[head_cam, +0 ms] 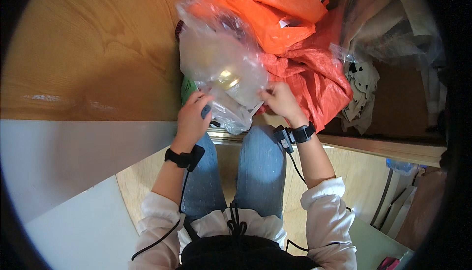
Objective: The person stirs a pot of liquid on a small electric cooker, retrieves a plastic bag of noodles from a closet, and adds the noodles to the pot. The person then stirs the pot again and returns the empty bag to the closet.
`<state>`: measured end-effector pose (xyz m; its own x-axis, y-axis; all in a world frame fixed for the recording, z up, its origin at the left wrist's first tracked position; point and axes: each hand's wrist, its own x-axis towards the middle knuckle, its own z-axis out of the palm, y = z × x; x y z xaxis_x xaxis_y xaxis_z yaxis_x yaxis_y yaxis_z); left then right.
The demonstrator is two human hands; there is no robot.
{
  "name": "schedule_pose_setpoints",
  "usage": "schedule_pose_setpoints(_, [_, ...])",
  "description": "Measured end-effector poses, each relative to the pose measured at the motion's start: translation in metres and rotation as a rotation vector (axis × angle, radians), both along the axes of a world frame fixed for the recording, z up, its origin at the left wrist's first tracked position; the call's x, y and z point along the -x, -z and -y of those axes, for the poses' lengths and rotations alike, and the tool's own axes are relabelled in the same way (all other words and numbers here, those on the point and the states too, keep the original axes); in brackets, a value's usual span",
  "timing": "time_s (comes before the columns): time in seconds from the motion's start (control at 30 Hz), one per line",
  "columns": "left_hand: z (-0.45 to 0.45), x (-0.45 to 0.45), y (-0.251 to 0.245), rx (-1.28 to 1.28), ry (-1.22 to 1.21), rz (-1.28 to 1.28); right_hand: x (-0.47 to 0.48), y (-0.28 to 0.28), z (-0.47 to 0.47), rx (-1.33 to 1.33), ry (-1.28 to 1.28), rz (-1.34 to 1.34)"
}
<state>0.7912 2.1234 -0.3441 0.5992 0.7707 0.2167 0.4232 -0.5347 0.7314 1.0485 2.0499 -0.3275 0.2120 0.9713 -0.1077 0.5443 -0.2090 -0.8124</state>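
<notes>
A translucent plastic bag [217, 56] lies in front of me, with something shiny and gold-coloured showing through it. At its right edge, the fingertips of my right hand [280, 100] pinch the plastic. My left hand [195, 117] rests at the lower left of the bag, fingers bent; whether it grips any plastic is unclear. Just behind that hand a green item [188, 89] bearing writing shows partly. Below the translucent bag, between my hands, is another clear plastic package [230, 113] with contents I cannot make out.
Orange plastic bags [258, 4] and a red woven bag [313, 74] are heaped behind and to the right. Farther right lie a patterned cloth [359, 93] and a large clear bag [391, 30]. A wooden panel [92, 49] stands at left; a wooden ledge [383, 150] runs along the front right.
</notes>
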Motion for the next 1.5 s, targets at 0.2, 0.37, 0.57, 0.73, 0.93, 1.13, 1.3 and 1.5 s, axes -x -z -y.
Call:
schedule_pose_setpoints(0.2, [0.015,0.038,0.015,0.116,0.010,0.006,0.059,-0.002,0.020,-0.366,-0.019,0.343])
schedule_pose_setpoints(0.37, [0.026,0.036,0.018,0.034,-0.035,0.056,0.094,0.022,0.002,-0.200,-0.245,0.541])
schedule_pose_setpoints(0.57, [0.032,0.041,0.016,0.057,-0.115,0.017,0.062,-0.022,-0.012,-0.359,0.029,-0.150])
schedule_pose_setpoints(0.73, [0.025,0.031,0.009,0.060,-0.191,0.046,0.010,-0.089,0.031,-0.536,0.095,-0.781])
schedule_pose_setpoints(0.93, [0.034,0.014,-0.020,0.155,-0.302,0.171,0.011,-0.098,0.071,-0.842,0.044,-1.431])
schedule_pose_setpoints(1.13, [0.061,0.005,-0.044,0.571,0.127,0.353,0.037,-0.091,0.103,-0.760,0.520,-1.358])
schedule_pose_setpoints(1.3, [0.084,-0.012,-0.063,1.347,0.518,0.718,0.041,-0.068,0.132,-0.714,0.406,-1.411])
schedule_pose_setpoints(1.5, [0.088,-0.008,-0.095,1.124,0.340,0.504,0.011,-0.057,0.150,-0.813,0.281,-1.447])
